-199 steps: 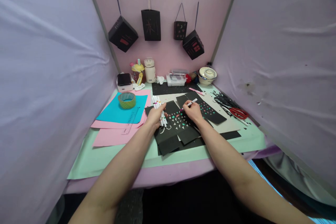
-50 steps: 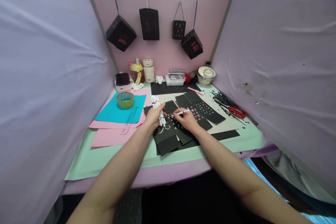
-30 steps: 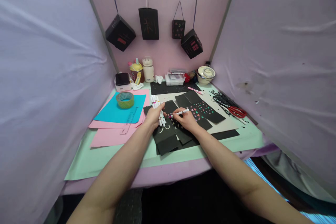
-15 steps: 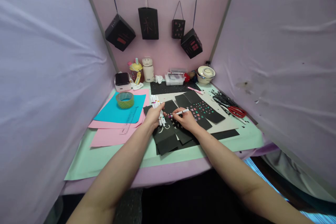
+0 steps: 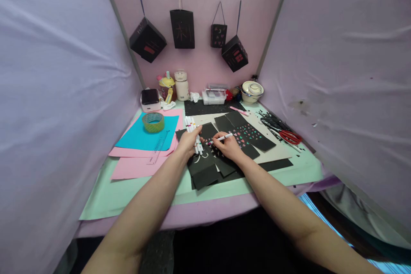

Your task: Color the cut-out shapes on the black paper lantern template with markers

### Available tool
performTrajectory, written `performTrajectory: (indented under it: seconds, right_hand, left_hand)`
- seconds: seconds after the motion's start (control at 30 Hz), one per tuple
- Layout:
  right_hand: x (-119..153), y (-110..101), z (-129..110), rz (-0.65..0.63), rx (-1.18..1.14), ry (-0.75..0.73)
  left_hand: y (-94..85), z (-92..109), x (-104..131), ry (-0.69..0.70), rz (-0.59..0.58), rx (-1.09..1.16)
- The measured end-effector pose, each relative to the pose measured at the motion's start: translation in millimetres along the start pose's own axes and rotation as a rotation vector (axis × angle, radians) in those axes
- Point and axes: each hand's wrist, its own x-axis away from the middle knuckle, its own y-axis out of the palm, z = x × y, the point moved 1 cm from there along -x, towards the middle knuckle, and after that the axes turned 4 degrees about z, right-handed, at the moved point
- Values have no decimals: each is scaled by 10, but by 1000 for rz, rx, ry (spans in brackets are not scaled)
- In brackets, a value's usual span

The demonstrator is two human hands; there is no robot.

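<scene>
My left hand [image 5: 190, 140] is closed around a bundle of several white markers [image 5: 190, 125] over cut black paper [image 5: 205, 174] with a white curved mark on it. In my right hand [image 5: 226, 145] is a single white marker [image 5: 226, 136], its dark purple tip low over the black paper between the hands. Just to the right lies another black sheet [image 5: 267, 142] covered with small coloured shapes, hearts and triangles among them. What my fingers cover on the paper is hidden.
Blue paper [image 5: 135, 135], pink sheets [image 5: 130, 168], a tape roll [image 5: 153, 123] and a clear ruler [image 5: 157, 150] lie left. Red-handled scissors [image 5: 290, 137] rest right among black scraps. A bottle [image 5: 182, 86], plastic case [image 5: 214, 96] and lidded bowl [image 5: 252, 91] stand behind; black paper boxes [image 5: 182, 29] hang above.
The marker in my right hand has shifted very slightly to the right. My left hand and its bundle stay in place.
</scene>
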Motion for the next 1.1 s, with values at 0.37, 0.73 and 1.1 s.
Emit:
performTrajectory:
  seconds: [0.37,0.73,1.1]
  right_hand:
    - [-1,-1,-4,2,16,-18]
    - [-3,7,7,-3,-20,26]
    - [1,0,-1,-8,-39,36]
  left_hand:
    - [6,6,9,5,0,-2]
    - [5,5,6,10,8,12]
    - [-5,0,-4,9,9,4]
